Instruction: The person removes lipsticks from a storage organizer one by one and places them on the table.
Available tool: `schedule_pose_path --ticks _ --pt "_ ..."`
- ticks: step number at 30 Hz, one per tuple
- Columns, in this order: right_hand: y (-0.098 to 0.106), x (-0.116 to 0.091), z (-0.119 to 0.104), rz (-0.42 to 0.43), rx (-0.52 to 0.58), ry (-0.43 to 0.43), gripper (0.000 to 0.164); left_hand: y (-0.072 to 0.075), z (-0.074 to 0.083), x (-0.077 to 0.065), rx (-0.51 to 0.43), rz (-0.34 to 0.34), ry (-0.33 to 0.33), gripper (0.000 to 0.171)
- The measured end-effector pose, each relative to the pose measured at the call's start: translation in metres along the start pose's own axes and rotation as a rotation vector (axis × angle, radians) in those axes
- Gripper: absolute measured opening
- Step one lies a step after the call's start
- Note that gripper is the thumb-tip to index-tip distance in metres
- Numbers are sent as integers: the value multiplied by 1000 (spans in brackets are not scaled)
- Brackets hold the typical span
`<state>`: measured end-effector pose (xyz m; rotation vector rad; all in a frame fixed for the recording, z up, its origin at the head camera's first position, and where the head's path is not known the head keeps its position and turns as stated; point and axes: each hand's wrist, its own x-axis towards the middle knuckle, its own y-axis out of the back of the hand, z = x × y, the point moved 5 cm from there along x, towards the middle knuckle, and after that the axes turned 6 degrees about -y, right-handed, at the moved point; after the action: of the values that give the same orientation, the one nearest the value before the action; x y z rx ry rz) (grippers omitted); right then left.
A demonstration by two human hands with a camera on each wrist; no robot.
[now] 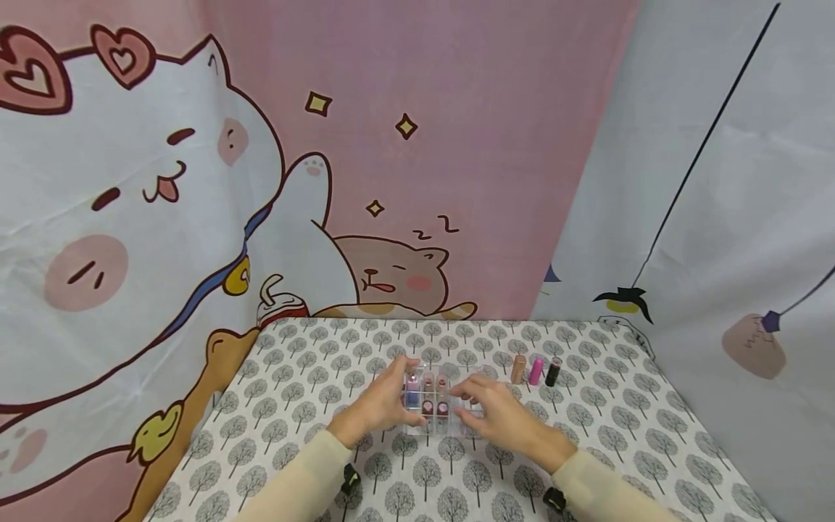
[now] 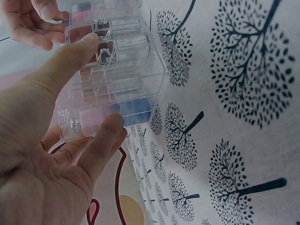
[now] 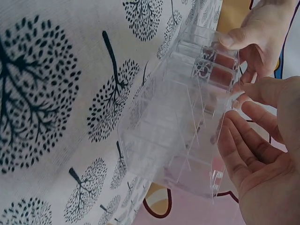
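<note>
A clear plastic lipstick organizer with divided compartments stands on the table, several lipsticks in its left part. My left hand grips its left end, thumb on the near side and fingers around the far side; a pink-and-blue tube lies beside those fingers. Over the right part is my right hand, its fingers loosely bent and their tips right at the compartments. In the right wrist view, the thumb and index finger of my right hand come close together at the organizer's edge, near the lipsticks' tops.
To the right of the organizer stand a brown lipstick, a bright pink one and a black one. A tree-print cloth covers the table. Behind it hangs a cartoon-print curtain.
</note>
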<state>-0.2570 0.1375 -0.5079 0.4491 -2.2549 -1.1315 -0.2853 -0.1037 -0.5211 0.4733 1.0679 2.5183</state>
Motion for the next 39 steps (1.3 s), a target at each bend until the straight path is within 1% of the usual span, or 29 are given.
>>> schedule_pose_path --ticks 6,10,15,25,35,39 --pt "-7 5 1 -21 16 2 36 -1 -1 -1 -9 -3 0 118" --pt "-13 9 -1 -39 30 10 33 -1 -2 0 -5 0 -1 119" --pt "-19 12 0 -62 44 -7 30 -2 -4 0 -14 -6 -2 119" --pt "-24 16 2 -73 47 -8 28 -1 -3 1 -6 -7 -4 120" --pt "-30 15 6 -117 77 -69 26 -1 -2 2 5 -5 -6 119" --pt "-31 15 6 -119 83 -57 25 -1 -3 2 2 -6 -1 118"
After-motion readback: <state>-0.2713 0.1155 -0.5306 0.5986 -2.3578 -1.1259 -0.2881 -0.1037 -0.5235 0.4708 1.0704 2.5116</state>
